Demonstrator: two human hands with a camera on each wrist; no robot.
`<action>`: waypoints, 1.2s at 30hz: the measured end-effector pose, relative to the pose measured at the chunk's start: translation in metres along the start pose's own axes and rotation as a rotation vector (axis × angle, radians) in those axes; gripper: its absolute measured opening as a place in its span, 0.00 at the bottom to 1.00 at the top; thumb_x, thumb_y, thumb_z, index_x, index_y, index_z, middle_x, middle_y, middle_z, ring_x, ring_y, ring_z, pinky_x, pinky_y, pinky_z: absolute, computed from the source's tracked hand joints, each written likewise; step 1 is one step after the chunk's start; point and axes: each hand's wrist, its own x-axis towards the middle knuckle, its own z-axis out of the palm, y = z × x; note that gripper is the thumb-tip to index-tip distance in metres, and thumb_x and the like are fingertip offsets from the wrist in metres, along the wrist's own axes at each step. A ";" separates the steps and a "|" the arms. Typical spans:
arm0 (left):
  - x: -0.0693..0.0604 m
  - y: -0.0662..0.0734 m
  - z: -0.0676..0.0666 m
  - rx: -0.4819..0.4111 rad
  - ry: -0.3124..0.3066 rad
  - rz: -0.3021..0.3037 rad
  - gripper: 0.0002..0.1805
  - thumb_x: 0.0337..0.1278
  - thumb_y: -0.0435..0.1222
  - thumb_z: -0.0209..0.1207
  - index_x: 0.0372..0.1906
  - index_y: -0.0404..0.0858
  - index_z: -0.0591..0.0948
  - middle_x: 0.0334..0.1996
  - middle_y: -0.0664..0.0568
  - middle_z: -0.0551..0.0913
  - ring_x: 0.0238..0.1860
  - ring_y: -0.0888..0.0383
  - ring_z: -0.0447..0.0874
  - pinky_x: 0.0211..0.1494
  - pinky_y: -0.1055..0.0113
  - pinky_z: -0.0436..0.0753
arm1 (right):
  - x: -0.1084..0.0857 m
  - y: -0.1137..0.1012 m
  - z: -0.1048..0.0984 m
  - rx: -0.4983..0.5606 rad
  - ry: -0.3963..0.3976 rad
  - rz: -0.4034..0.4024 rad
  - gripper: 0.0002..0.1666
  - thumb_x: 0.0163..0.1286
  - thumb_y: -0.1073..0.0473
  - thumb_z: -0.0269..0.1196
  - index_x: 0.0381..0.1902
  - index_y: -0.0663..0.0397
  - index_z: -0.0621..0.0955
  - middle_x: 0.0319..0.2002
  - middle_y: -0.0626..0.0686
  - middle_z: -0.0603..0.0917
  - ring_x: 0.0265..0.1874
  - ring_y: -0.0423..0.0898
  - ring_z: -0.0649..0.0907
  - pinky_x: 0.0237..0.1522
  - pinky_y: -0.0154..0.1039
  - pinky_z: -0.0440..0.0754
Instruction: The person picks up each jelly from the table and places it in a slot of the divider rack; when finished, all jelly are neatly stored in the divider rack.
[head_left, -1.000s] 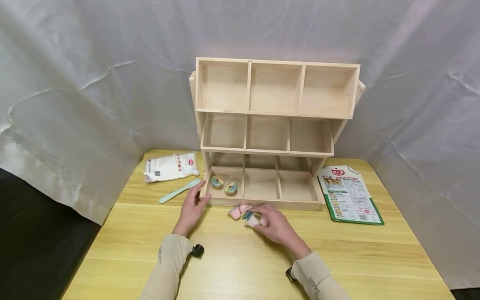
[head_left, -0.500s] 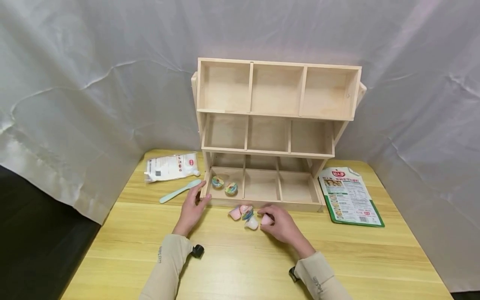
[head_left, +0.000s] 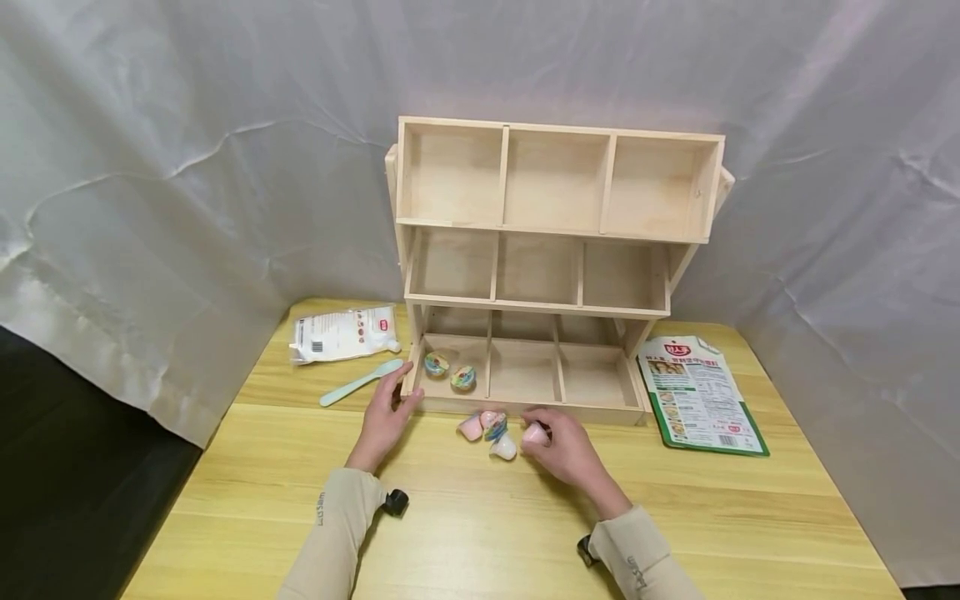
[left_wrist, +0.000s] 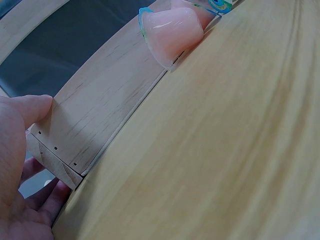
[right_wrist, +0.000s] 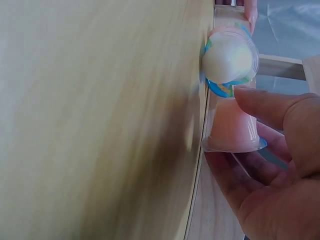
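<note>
My right hand (head_left: 566, 454) pinches a pink jelly cup (right_wrist: 232, 125) between thumb and fingers, with its lid side toward the fingers. Just left of it, a white jelly cup (head_left: 503, 448) and pink jelly cups (head_left: 470, 427) lie in a cluster on the table before the wooden rack (head_left: 525, 407). My left hand (head_left: 386, 425) grips the rack's lower left corner, thumb (left_wrist: 37, 107) on the front board and fingers round the side. Inside the bottom left compartment sit two jelly cups, one (head_left: 436, 364) behind the other (head_left: 462, 379), their colourful lids showing.
A pale green spatula (head_left: 360, 383) and a white pouch (head_left: 343, 335) lie left of the rack. On its right is a flat green-and-white food packet (head_left: 701, 392). Grey curtains (head_left: 225, 208) stand behind and beside the table (head_left: 465, 533).
My right hand has moved slightly right from the cluster, drawing one pink jelly cup away, and that cup now appears a little tilted. The left hand stays at the rack's corner.
</note>
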 end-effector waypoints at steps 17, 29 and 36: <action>0.001 -0.001 0.000 -0.009 -0.010 0.004 0.35 0.74 0.52 0.59 0.79 0.52 0.65 0.77 0.46 0.63 0.75 0.41 0.66 0.77 0.45 0.69 | 0.002 -0.009 -0.005 0.118 0.032 0.042 0.23 0.63 0.62 0.76 0.56 0.57 0.86 0.52 0.56 0.88 0.46 0.50 0.87 0.44 0.38 0.90; 0.001 -0.001 0.000 -0.014 -0.007 0.013 0.35 0.73 0.52 0.60 0.79 0.52 0.65 0.77 0.46 0.64 0.75 0.41 0.66 0.77 0.45 0.69 | 0.003 -0.009 -0.006 0.105 0.039 0.054 0.23 0.62 0.61 0.77 0.55 0.56 0.87 0.50 0.55 0.88 0.44 0.48 0.86 0.43 0.37 0.89; 0.000 -0.002 0.000 -0.012 -0.007 0.002 0.34 0.73 0.53 0.60 0.79 0.53 0.65 0.77 0.46 0.64 0.75 0.41 0.66 0.77 0.45 0.69 | 0.004 -0.009 -0.005 0.105 0.039 0.047 0.22 0.62 0.62 0.77 0.54 0.57 0.87 0.49 0.55 0.87 0.42 0.47 0.86 0.42 0.37 0.89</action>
